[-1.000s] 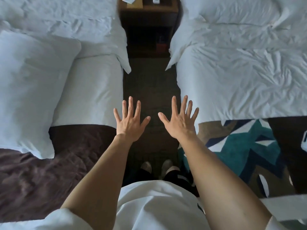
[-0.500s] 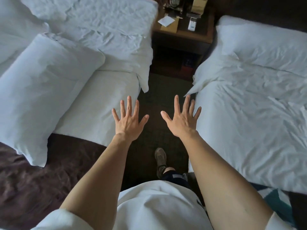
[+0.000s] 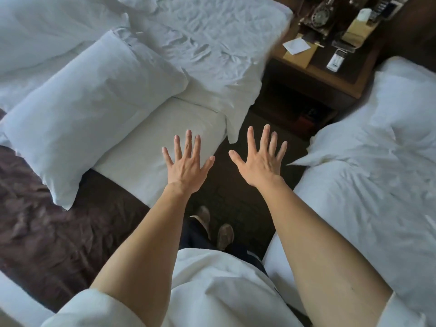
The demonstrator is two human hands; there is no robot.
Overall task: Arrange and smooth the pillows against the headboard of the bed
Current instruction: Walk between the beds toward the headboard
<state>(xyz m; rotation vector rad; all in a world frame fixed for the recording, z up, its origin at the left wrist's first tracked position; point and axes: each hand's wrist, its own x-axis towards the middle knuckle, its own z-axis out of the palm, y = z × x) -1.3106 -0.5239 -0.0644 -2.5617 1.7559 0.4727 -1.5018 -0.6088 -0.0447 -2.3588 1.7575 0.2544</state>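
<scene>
Both left hand (image 3: 186,169) and right hand (image 3: 259,167) spread fingers (image 3: 187,145) wide, empty, pillow (image 3: 94,102) lying apart leftward.

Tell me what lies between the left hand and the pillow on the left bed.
In the head view, only bare white bedding lies between the left hand and the pillow.

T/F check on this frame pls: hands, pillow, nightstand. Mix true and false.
1. The left hand and right hand are both spread and hold nothing. True.
2. The left hand grips the pillow. False: it is spread open, apart from the pillow.
3. A nightstand stands between the left bed and right bed. True.
4. The pillow stands upright. False: it lies slantwise on the left bed, one corner over the brown runner.
5. The nightstand top is bare. False: a rotary phone and papers sit on it.
</scene>
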